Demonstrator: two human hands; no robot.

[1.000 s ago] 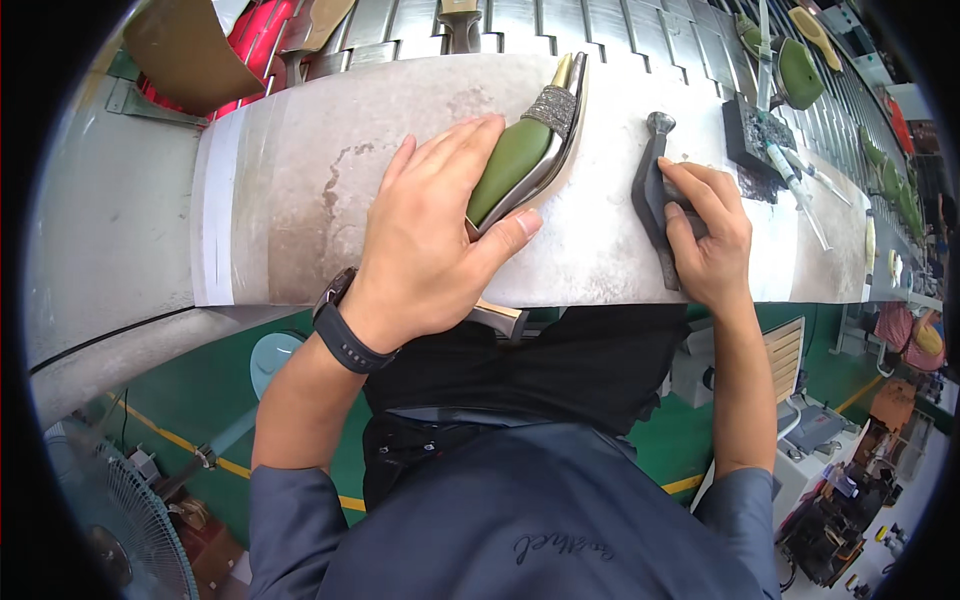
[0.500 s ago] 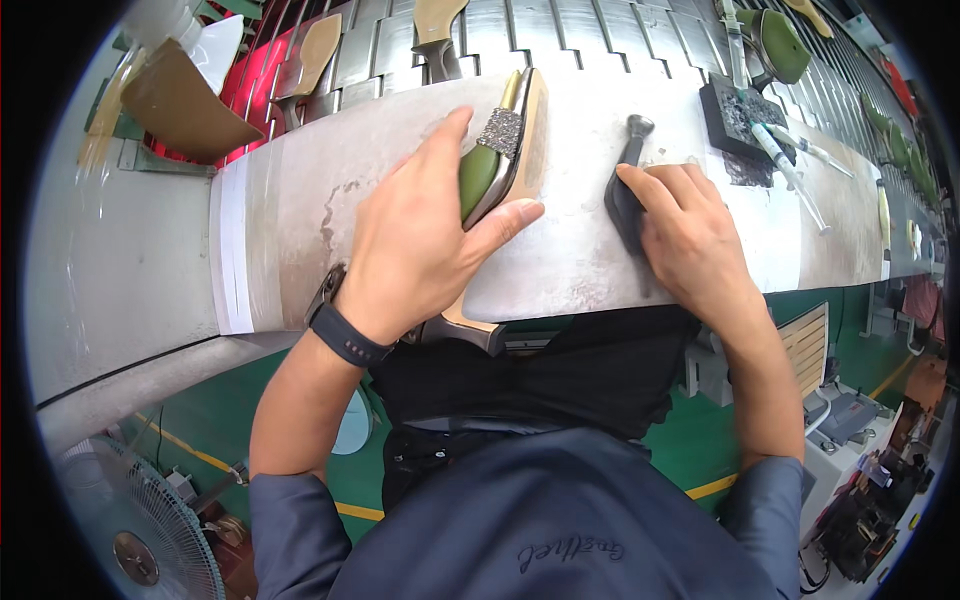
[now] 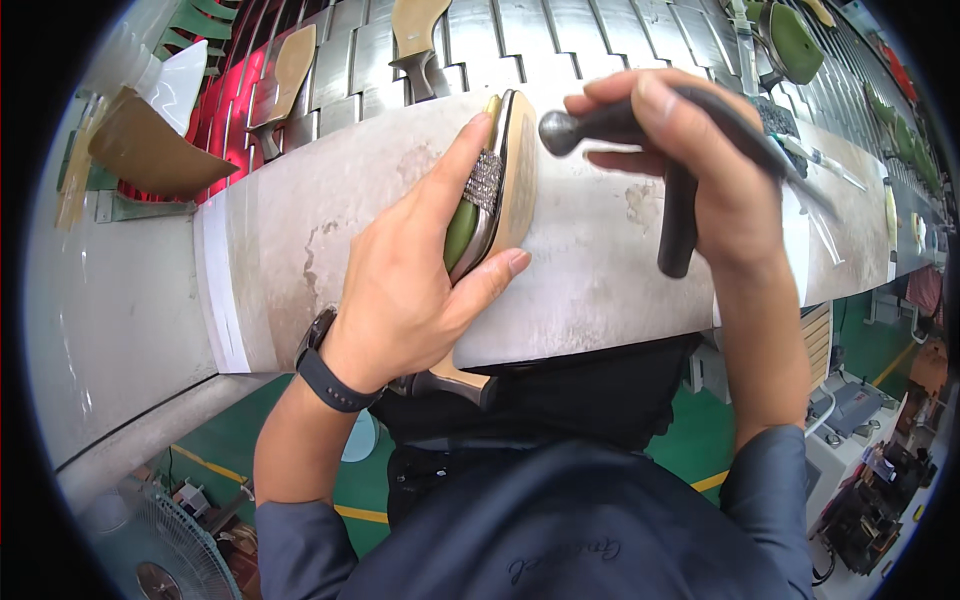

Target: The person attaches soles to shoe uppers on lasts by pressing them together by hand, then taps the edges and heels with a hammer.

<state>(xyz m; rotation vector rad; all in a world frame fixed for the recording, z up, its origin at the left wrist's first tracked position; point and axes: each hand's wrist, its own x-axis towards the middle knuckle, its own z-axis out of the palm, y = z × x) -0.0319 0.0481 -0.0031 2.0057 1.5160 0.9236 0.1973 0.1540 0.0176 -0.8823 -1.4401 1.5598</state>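
Observation:
My left hand (image 3: 405, 260) is wrapped round a high-heeled shoe (image 3: 517, 185) that rests on its side on the worktop. The shoe has a tan sole, a green inside and a glittering grey band across it. Its heel end juts out below my wrist, past the worktop's near edge; my palm hides much of the upper. Raised above the worktop to the right of the shoe, my right hand (image 3: 720, 165) is closed round a dark hammer (image 3: 677, 225). The hammer's round metal face points left, toward the shoe, and its black handle end hangs below my fingers.
The pale, stained worktop (image 3: 590, 300) curves across in front of me. Beyond it runs a slatted metal conveyor (image 3: 560, 45) carrying tan-soled shoes (image 3: 415, 30) and a green shoe (image 3: 795, 45). Syringes (image 3: 825, 160) lie at right by a dark block (image 3: 775, 115). A fan (image 3: 170, 545) stands lower left.
My right hand has lifted the hammer off the worktop and turned its face toward the shoe. My left hand and the shoe have shifted slightly down and left in view.

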